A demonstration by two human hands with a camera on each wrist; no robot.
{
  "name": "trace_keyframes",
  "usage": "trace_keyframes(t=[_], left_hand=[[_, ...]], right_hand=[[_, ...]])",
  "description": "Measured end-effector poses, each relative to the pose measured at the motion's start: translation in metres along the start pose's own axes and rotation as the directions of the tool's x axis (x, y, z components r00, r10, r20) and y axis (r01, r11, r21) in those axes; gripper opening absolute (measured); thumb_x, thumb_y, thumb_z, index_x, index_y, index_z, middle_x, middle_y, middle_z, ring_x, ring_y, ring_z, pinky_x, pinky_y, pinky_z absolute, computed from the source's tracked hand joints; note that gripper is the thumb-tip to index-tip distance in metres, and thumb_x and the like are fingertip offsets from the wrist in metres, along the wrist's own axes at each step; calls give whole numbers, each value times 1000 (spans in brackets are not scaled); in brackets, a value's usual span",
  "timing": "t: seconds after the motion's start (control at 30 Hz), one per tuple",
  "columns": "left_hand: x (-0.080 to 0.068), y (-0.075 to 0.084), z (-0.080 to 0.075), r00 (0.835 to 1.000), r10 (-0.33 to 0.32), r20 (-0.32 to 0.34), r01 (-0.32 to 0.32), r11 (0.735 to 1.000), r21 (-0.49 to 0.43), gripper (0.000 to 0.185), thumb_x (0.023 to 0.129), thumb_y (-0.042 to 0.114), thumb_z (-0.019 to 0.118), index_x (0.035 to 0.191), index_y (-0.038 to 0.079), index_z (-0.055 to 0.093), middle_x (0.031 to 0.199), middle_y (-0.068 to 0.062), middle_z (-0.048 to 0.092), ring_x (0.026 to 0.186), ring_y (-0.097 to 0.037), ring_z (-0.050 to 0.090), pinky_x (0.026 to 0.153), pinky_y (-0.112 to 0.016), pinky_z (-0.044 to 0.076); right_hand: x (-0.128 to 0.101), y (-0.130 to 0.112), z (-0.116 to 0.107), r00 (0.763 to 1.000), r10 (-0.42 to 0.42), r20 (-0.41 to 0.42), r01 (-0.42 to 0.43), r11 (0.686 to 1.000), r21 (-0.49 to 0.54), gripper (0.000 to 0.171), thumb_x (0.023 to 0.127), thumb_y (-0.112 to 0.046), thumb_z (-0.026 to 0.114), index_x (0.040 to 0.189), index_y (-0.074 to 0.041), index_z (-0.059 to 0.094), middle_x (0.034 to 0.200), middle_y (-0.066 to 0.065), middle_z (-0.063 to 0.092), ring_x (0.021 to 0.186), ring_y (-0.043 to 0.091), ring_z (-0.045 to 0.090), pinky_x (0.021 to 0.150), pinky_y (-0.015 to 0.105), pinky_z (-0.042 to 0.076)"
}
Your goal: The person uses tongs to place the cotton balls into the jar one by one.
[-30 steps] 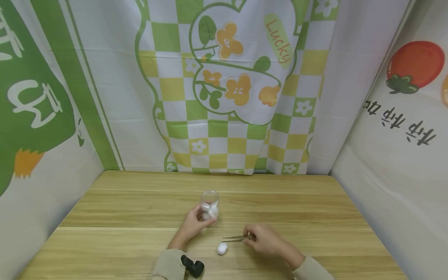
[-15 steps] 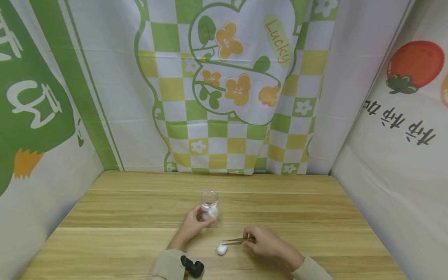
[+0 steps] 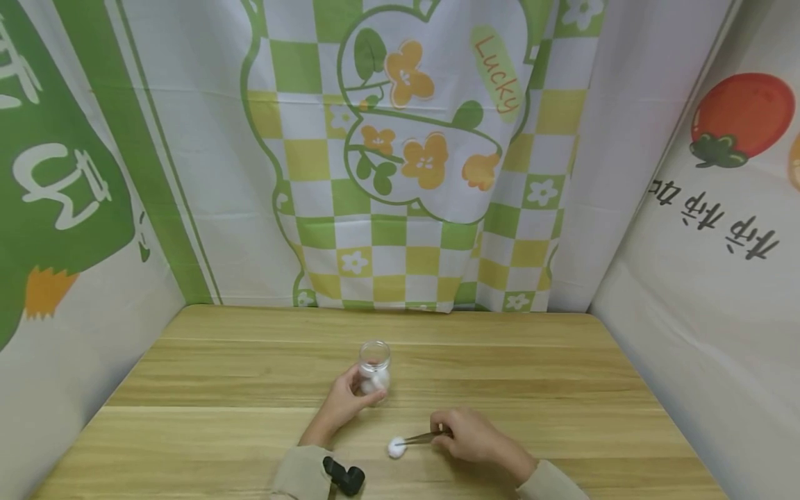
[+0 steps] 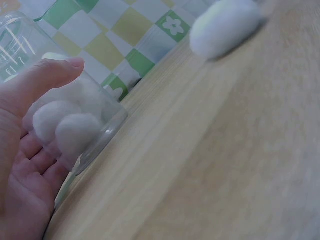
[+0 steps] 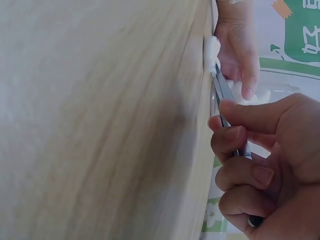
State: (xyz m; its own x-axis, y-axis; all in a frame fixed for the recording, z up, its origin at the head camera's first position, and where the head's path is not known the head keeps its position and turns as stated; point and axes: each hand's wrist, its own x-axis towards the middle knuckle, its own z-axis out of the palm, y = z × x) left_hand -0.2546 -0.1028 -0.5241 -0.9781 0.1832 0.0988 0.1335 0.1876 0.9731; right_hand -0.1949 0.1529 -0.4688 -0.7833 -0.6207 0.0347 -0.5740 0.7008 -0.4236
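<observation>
Two hands at work on the tabletop (image 3: pixel 537 375). Head view: left hand (image 3: pixel 340 403) curls round a small glass jar (image 3: pixel 374 367), upright, open-mouthed, w/ cotton balls inside. Right hand (image 3: pixel 470 434) pinches metal tweezers (image 3: pixel 419 438), tips at a loose cotton ball (image 3: pixel 396 447) lying on the wood just in front of the jar, between the hands. Step in hand, as I judge it: gripping that ball w/ the tweezers. Next move would call for closing the tips firmly, lifting, then swinging over the jar mouth w/o squashing or dropping it.

Left wrist view: palm and thumb wrap the jar (image 4: pixel 60 107); approx. three white balls show thru the glass. Loose ball (image 4: pixel 225 27) lies apart, blurred.

Right wrist view: right hand's fingers (image 5: pixel 240 175) fold tight round the tweezers (image 5: pixel 222 92), thumb on top, wrist low to the wood, tool nearly flat. Tips reach the ball (image 5: pixel 210 52); can't tell if they've clamped it. Left hand (image 5: pixel 240 45) and jar sit just behind.
</observation>
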Motion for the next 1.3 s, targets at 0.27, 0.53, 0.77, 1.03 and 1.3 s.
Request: trace_keyframes(t=[0.27, 0.53, 0.77, 1.03, 1.3], left_hand=[[0, 0, -1, 1000, -14, 15, 14, 1000, 3, 60, 80, 12, 77, 135, 6, 51, 129, -18, 61, 123, -30, 57, 95, -10, 45], [0, 0, -1, 1000, 9, 4, -9, 1000, 20, 58, 81, 12, 77, 133, 5, 52, 126, -19, 63, 113, -19, 61, 89, -12, 49], [-1, 0, -1, 1000, 12, 11, -12, 1000, 20, 60, 80, 13, 77, 134, 5, 52, 127, -19, 62, 118, -25, 60, 92, -11, 48], [-1, 1, -2, 1000, 1, 31, -1, 1000, -3, 62, 81, 13, 77, 136, 6, 50, 132, -18, 59, 126, -31, 56, 95, -9, 45], [0, 1, -2, 999, 10, 39, -9, 1000, -6, 63, 82, 13, 76, 137, 5, 49, 133, -18, 59, 126, -31, 55, 94, -9, 45]], right_hand=[[-1, -1, -3, 999, 39, -27, -39, 999, 13, 12, 88, -19, 67, 80, -17, 59, 66, -9, 52, 59, -3, 37, 50, 14, 32], [-1, -1, -8, 997, 45, -55, -42, 998, 46, 12, 89, -20, 66, 80, -18, 60, 69, -9, 58, 61, -4, 40, 53, 14, 35], [-1, -1, -9, 997, 44, -61, -41, 998, 49, 11, 89, -20, 66, 80, -18, 60, 70, -9, 60, 61, -5, 40, 53, 13, 36], [0, 0, -15, 996, 28, -85, -17, 992, 126, 10, 93, -19, 62, 83, -15, 63, 80, -2, 70, 67, -7, 50, 58, 12, 44], [2, 1, -19, 997, 23, -79, -11, 989, 145, 9, 93, -18, 62, 85, -14, 64, 85, 2, 73, 69, -4, 57, 62, 12, 48]])
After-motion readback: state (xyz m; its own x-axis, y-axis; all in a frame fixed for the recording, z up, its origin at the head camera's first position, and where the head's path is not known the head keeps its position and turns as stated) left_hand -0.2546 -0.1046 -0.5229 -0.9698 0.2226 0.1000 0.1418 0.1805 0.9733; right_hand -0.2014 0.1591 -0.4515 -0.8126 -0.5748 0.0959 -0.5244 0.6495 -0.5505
